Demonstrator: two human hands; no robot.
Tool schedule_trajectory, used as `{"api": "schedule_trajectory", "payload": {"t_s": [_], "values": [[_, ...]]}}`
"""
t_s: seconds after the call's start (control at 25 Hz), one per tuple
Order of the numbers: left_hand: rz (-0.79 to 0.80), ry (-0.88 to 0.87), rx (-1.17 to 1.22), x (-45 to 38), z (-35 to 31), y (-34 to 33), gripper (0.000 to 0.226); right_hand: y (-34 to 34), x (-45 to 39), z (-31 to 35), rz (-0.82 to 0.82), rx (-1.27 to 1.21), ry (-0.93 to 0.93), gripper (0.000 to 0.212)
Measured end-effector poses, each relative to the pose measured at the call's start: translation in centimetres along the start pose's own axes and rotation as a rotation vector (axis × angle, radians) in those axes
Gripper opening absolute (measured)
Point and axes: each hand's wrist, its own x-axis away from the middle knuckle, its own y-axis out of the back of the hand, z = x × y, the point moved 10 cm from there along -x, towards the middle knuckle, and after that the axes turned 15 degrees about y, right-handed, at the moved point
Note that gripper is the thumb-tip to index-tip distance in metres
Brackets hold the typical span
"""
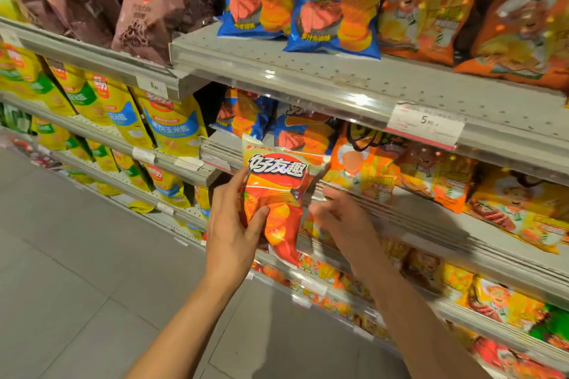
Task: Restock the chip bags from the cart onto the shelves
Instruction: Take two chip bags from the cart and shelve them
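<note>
One orange chip bag (277, 194), upright, gripped at its lower left edge by the left hand (232, 224), thumb across the front. Right hand (338, 218) just beside the bag's right edge, blurred; fingers loosely curled, grip not discernible. Directly beyond both hands, a grey shelf (431, 224) carrying orange bags (363, 163); above, blue bags (335, 0).

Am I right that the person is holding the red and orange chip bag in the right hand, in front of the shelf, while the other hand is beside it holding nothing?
Not quite: the head view shows the left hand gripping the red and orange chip bag, thumb across its front. The right hand, blurred, is the one beside it holding nothing. The bag is indeed in front of the shelf.
</note>
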Motion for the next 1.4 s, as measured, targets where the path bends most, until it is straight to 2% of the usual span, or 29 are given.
{"api": "schedule_trajectory", "payload": {"t_s": [0.08,0.24,0.32,0.52,0.6,0.72,0.84,0.96,1.04,1.24,1.32,1.4], "values": [[0.009,0.026,0.017,0.0,1.1,0.3,0.068,-2.9,1.0,-1.3,0.046,-0.078,-0.082,0.055],[0.032,0.049,0.043,-0.8,4.6,1.9,0.065,-6.9,1.7,-3.5,0.032,-0.078,-0.15,0.029],[0.076,0.114,0.049,-1.3,8.6,2.8,0.065,-8.5,2.0,-5.0,0.009,-0.017,-0.196,0.019],[0.197,0.277,0.056,-4.0,20.6,2.7,0.064,-14.2,1.7,-10.6,-0.045,0.109,-0.287,0.013],[0.224,0.254,0.077,-6.8,22.9,0.9,0.062,-16.2,-0.1,-13.1,-0.026,0.276,-0.248,0.02],[0.225,0.079,0.065,-11.8,23.0,-2.4,0.063,-16.8,-3.6,-15.5,-0.053,0.571,-0.108,0.029],[0.197,-0.08,0.015,-15.7,22.4,-6.6,0.061,-18.4,-6.1,-18.5,0.143,0.902,0.021,0.046],[0.156,-0.149,-0.003,-18.0,23.3,-9.9,0.049,-20.2,-6.0,-22.4,0.304,1.17,0.019,0.068],[0.117,-0.11,-0.006,-19.2,25.0,-10.6,0.043,-20.6,-5.5,-23.6,0.292,1.254,0.038,0.08],[0.058,-0.184,-0.003,-21.6,24.5,-10.4,0.047,-20.5,-5.7,-23.6,0.193,1.311,0.113,0.082],[0.118,-0.209,-0.072,-22.2,24.4,-11.5,0.057,-20.7,-5.9,-23.9,0.175,1.323,0.119,0.084],[0.232,-0.156,-0.176,-21.6,26.0,-12.8,0.066,-20.4,-5.8,-24.2,0.165,1.313,0.111,0.086]]}}
